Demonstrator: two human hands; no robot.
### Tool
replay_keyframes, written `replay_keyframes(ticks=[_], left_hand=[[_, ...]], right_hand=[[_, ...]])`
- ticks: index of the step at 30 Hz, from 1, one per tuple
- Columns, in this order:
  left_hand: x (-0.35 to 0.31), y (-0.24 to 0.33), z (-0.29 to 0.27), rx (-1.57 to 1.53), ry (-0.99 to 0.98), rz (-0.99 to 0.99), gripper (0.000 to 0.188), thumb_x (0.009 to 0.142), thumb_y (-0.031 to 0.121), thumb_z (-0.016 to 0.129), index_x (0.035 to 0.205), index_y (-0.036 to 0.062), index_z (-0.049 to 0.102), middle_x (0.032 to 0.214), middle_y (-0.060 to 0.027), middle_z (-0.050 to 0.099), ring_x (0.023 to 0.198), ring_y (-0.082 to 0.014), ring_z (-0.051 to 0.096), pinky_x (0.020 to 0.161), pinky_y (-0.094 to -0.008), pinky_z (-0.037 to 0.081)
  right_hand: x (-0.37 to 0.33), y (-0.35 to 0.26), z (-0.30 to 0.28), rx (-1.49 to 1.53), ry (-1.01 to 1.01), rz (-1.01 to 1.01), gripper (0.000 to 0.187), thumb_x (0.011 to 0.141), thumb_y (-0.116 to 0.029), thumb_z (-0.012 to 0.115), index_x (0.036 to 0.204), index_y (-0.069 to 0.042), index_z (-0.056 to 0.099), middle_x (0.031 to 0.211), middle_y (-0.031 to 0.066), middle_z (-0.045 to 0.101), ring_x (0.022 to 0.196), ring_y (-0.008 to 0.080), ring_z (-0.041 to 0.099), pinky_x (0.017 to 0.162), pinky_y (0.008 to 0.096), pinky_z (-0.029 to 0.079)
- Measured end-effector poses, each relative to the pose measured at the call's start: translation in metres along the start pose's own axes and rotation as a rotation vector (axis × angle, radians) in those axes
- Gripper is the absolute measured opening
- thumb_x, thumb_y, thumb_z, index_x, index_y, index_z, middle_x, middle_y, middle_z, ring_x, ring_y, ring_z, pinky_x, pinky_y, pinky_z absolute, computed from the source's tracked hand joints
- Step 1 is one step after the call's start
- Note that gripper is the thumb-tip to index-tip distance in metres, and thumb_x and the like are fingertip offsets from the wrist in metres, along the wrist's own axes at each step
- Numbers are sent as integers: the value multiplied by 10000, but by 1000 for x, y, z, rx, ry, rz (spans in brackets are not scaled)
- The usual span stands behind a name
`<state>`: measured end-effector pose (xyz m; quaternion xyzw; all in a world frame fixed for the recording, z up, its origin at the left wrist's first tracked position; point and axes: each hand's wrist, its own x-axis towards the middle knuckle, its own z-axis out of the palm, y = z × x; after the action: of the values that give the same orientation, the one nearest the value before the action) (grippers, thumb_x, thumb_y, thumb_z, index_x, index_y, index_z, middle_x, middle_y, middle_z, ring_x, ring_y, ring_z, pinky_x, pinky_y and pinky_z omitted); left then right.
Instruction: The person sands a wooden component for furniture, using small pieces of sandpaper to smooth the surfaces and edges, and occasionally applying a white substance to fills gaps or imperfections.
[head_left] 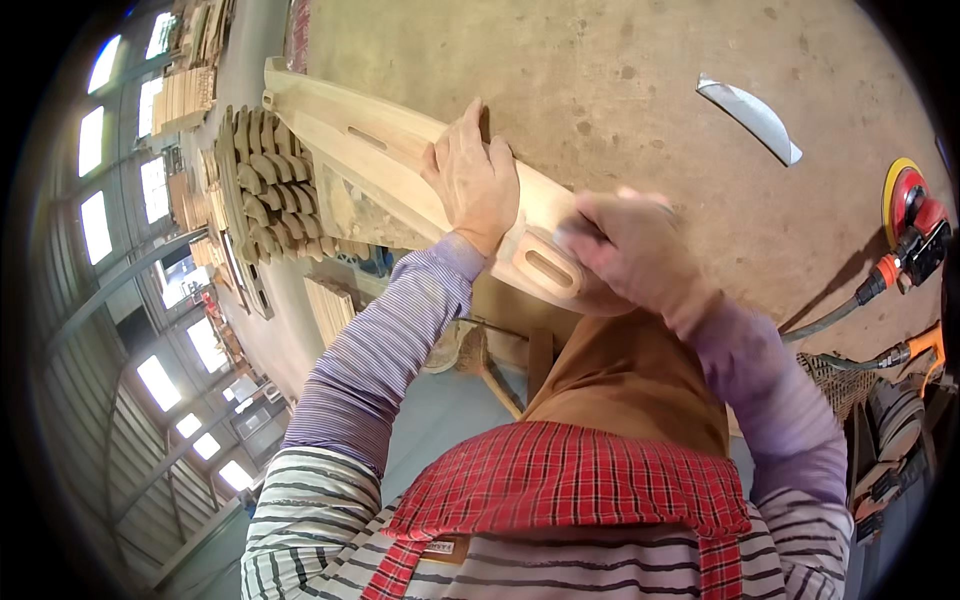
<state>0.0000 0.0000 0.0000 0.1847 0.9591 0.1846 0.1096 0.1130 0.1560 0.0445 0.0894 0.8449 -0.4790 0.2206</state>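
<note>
A long pale carved wooden piece (380,150) with oval slots lies along the edge of a dusty workbench (620,70). My left hand (473,178) presses flat on its middle and holds it down. My right hand (625,245) is blurred at the piece's near rounded end, next to one slot, and closed on something small and grey that I cannot make out. Both sleeves are purple striped, above a brown and red plaid apron.
A curved pale sliver (752,118) lies on the bench at the back right. A red and yellow disc sander (912,215) with an orange hose sits at the right edge. Stacked wooden parts (262,185) stand left of the bench, with windows beyond.
</note>
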Motion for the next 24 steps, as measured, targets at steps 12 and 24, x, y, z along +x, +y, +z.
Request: replay_keyframes(ticks=[12,24], left_hand=[[31,-27,-41,205,153,48,534,930,287,514,1424,89,472,1300,-87,604,1284,-226,463,1162,-434,145],[30,-25,-41,187,145,43,547,902,318,534,1390,72,500,1331,-123,585,1302,-249,454,1166,-433,147]], right_hand=[[-19,8,13,300,384,-233,261,914,-315,649,859,-61,627,855,139,666,836,339,609,783,454,480],[-21,20,38,-2,539,-332,389,784,-213,766,1121,-61,645,1209,142,570,975,345,614,852,417,527]])
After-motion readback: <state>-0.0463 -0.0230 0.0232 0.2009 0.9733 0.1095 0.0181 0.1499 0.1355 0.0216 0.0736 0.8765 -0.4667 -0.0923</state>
